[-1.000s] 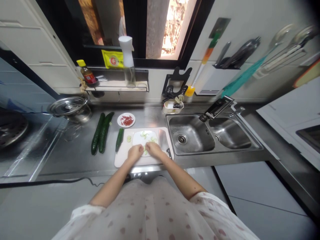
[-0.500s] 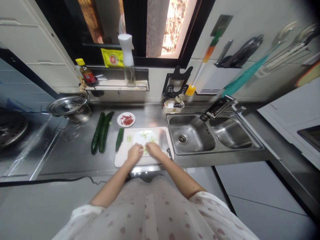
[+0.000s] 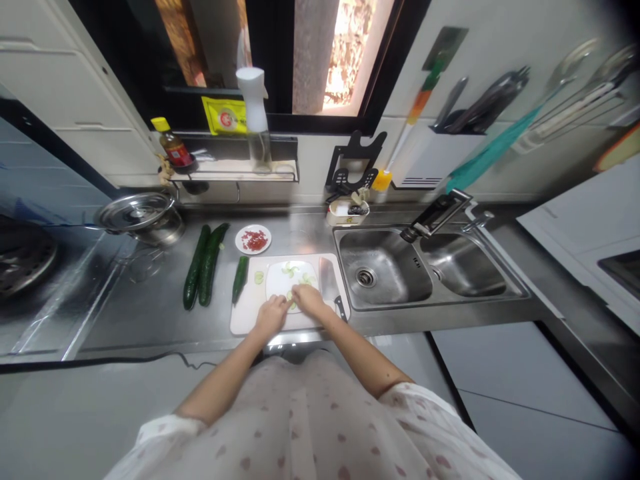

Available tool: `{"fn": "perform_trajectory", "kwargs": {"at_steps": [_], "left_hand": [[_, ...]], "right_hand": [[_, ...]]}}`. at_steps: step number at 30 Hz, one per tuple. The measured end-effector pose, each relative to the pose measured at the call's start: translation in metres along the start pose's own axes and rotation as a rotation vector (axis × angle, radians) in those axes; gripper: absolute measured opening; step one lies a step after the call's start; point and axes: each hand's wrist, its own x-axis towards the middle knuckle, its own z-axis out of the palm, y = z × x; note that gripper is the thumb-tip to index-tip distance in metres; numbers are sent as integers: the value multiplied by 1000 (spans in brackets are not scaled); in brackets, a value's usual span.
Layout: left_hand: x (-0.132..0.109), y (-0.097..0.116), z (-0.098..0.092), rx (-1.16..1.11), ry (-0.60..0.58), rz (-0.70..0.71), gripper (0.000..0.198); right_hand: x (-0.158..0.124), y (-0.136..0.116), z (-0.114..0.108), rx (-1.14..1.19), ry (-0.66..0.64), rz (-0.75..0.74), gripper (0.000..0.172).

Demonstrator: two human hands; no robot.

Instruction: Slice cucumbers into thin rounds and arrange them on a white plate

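Over the near part of a white plate [image 3: 275, 279], my left hand [image 3: 273, 313] and my right hand [image 3: 307, 300] nearly meet, fingers bent and fingertips together on pale green cucumber slices. Other cucumber slices [image 3: 290, 268] lie in small groups on the plate. The plate rests on a white cutting board [image 3: 247, 321]. On the board's left are a few loose slices [image 3: 259, 277] and a cut piece of cucumber [image 3: 241, 279]. A cleaver [image 3: 329, 280] lies along its right side, its black handle toward me, close to my right hand.
Two whole cucumbers [image 3: 206, 267] lie to the left. A small plate of chopped red bits [image 3: 254, 240] sits behind the board. A lidded steel pot [image 3: 143, 217] stands at the back left. The double sink [image 3: 385, 267] with its black faucet [image 3: 435, 215] adjoins the board's right.
My left hand has shifted slightly down and toward me, over the plate's near edge. My right hand stays almost in place.
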Motion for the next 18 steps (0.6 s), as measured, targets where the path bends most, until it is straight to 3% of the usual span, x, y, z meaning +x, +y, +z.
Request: {"fn": "perform_trajectory", "kwargs": {"at_steps": [12, 18], "left_hand": [[1, -5, 5, -12, 3, 10, 39], [2, -7, 7, -15, -8, 0, 40]], "right_hand": [[-7, 10, -8, -39, 21, 60, 19], [-14, 12, -2, -33, 33, 44, 20]]}}
